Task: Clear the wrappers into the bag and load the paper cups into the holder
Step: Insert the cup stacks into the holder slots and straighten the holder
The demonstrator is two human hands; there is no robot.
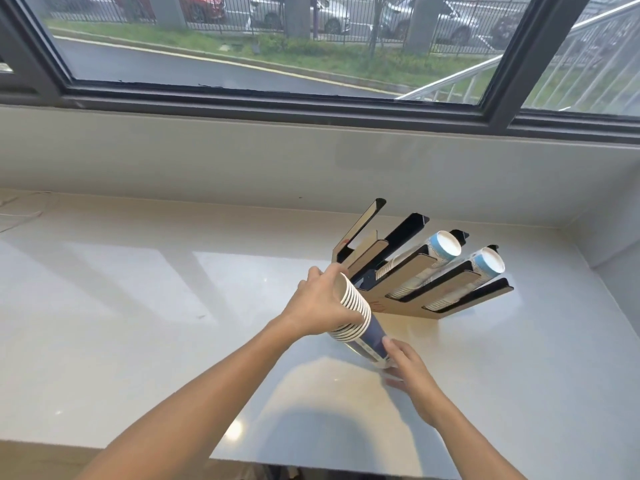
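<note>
A stack of white paper cups (356,311) with a dark blue lower part is held tilted above the white counter (138,306), its open rims pointing up and left. My left hand (322,303) grips the stack near its rim end. My right hand (408,368) holds its bottom end, where a clear wrapper (375,362) seems to cling. Just behind stands the black and tan cup holder (415,271) with several slanted slots. Its two right slots hold cup stacks (445,245) with blue-white rims; the left slots look vacant.
The counter runs to a grey wall under a dark-framed window (311,98). A side wall (616,244) closes the right end near the holder. Thin wires (20,213) lie at the far left. The counter's front edge (104,448) is close to me.
</note>
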